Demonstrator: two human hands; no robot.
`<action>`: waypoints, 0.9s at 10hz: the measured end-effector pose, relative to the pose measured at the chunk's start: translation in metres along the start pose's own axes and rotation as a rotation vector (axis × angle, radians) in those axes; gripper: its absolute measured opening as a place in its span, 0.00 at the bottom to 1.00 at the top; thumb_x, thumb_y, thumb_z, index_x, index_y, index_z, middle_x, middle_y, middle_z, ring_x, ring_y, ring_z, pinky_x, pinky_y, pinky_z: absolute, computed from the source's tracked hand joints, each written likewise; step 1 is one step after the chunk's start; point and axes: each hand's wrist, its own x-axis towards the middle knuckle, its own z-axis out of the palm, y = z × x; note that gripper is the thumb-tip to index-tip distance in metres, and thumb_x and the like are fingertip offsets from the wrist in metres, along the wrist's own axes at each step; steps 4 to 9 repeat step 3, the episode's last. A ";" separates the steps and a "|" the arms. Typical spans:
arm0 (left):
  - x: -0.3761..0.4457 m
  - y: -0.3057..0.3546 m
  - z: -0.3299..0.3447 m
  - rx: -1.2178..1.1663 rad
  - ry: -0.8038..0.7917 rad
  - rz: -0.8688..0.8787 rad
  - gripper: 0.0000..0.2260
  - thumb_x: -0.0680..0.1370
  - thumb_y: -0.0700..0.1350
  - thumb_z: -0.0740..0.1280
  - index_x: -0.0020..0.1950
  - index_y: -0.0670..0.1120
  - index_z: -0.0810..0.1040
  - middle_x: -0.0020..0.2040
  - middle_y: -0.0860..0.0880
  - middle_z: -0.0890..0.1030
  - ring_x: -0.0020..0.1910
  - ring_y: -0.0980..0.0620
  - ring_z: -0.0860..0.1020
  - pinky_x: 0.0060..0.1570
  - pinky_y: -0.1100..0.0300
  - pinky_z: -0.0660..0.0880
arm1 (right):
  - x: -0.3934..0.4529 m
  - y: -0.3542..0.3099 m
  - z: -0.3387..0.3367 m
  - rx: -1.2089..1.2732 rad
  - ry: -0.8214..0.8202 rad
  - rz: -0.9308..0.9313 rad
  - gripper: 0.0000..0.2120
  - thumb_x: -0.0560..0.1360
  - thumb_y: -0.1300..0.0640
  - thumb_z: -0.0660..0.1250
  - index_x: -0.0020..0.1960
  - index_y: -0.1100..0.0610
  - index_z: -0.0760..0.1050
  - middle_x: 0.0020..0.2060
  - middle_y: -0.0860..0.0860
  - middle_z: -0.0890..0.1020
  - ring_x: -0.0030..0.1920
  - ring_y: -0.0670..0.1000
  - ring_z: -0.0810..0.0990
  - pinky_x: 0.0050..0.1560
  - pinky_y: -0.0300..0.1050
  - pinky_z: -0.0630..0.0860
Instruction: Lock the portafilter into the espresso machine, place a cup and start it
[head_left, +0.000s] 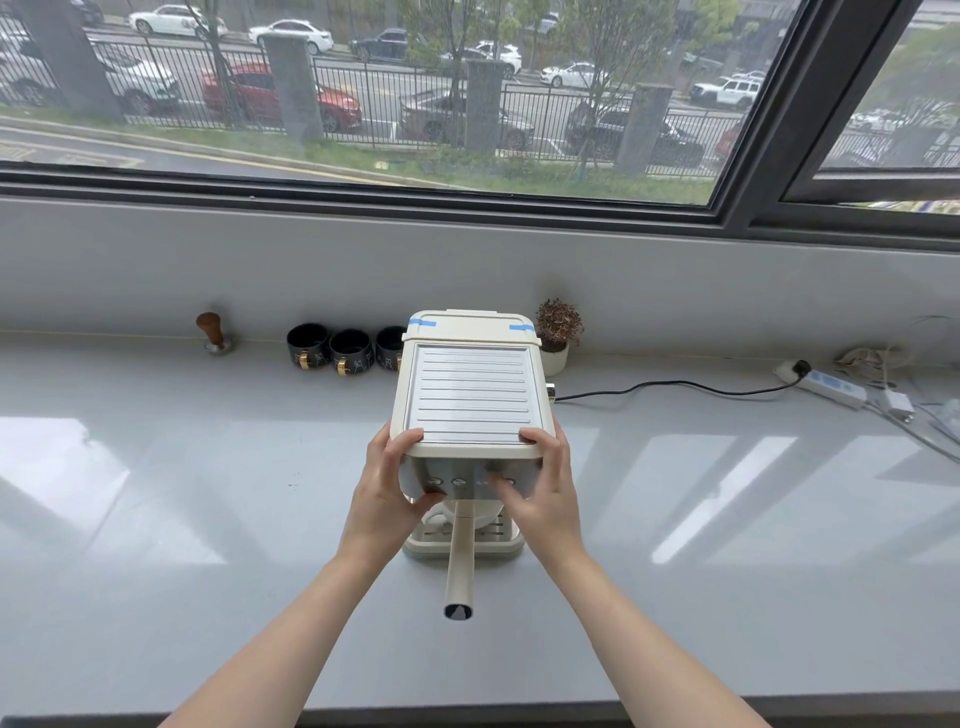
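A cream espresso machine (470, 395) stands mid-counter, seen from above. Its portafilter handle (461, 561) sticks straight out toward me from under the front panel. A white cup (441, 517) sits on the drip tray (514, 543) below the head, mostly hidden. My left hand (387, 480) grips the machine's front left corner, thumb on top. My right hand (543, 480) holds the front right corner, its thumb on the top edge and a finger lying across the button row (460, 481).
Three black cups (345, 348) with gold handles line the back wall left of the machine, with a wooden-handled tamper (213, 332) further left. A small potted plant (556, 332) stands behind right. A black cord (675, 387) runs to a power strip (831, 387).
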 end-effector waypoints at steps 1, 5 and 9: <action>0.002 0.000 -0.001 0.000 0.003 0.008 0.42 0.61 0.36 0.81 0.66 0.56 0.62 0.69 0.43 0.68 0.55 0.46 0.76 0.45 0.56 0.77 | 0.015 -0.028 -0.025 -0.042 0.100 -0.024 0.19 0.72 0.54 0.73 0.60 0.55 0.73 0.71 0.53 0.68 0.71 0.48 0.66 0.68 0.49 0.68; 0.002 0.001 -0.001 -0.040 0.002 -0.004 0.43 0.61 0.37 0.82 0.66 0.60 0.62 0.69 0.45 0.68 0.54 0.49 0.74 0.45 0.56 0.76 | 0.106 -0.154 -0.136 0.434 0.510 -0.527 0.07 0.80 0.57 0.65 0.57 0.51 0.76 0.59 0.59 0.78 0.59 0.56 0.79 0.59 0.45 0.73; 0.002 0.001 -0.001 -0.040 0.002 -0.004 0.43 0.61 0.37 0.82 0.66 0.60 0.62 0.69 0.45 0.68 0.54 0.49 0.74 0.45 0.56 0.76 | 0.106 -0.154 -0.136 0.434 0.510 -0.527 0.07 0.80 0.57 0.65 0.57 0.51 0.76 0.59 0.59 0.78 0.59 0.56 0.79 0.59 0.45 0.73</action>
